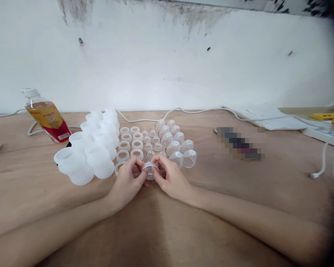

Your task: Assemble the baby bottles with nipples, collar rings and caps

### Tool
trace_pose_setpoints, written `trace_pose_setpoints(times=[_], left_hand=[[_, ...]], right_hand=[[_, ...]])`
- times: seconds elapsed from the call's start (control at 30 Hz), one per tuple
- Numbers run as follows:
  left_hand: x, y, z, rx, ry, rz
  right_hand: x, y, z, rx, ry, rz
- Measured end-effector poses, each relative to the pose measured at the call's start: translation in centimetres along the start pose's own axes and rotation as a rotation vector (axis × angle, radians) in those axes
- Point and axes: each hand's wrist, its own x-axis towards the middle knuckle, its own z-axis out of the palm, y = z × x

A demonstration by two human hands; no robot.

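Observation:
My left hand [129,180] and my right hand [171,176] meet at the near end of the rows of parts. Between them they pinch a clear baby bottle screw ring [150,167], thumbs on the near side and fingers behind. Whether a nipple sits inside it I cannot tell. Beyond my left hand stand two rows of whitish rings [124,155]. Clear bottle nipples [147,146] fill the rows beside them. Dome-shaped clear caps [173,147] lie past my right hand. Frosted white baby bottles [80,167], open at the top, are grouped on the left.
A drink bottle [48,118] with a red and yellow label stands at the left, behind the baby bottles. On the right lies a blurred-out flat object [239,144]. A white cable [183,110] runs along the wall, near a white plastic sheet [263,116].

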Motion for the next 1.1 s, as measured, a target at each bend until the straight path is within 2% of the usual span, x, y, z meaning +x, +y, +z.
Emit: trace_pose_setpoints(times=[0.33,0.57,0.77,1.1], left_hand=[[-0.17,-0.08,-0.25,-0.079,0.013,-0.014],[-0.06,-0.16,-0.24,-0.008,-0.016,0.031],[0.01,-0.01,-0.16,-0.008,0.013,-0.01],[-0.27,-0.07,-0.35,-0.045,-0.001,-0.003]], right_hand=[[-0.15,-0.49,-0.25,0.03,0.009,-0.05],[-0.02,0.13,-0.07,0.083,0.019,0.001],[0.06,-0.02,0.0,0.071,0.011,0.026],[0.01,-0.52,-0.27,-0.005,-0.008,-0.029]])
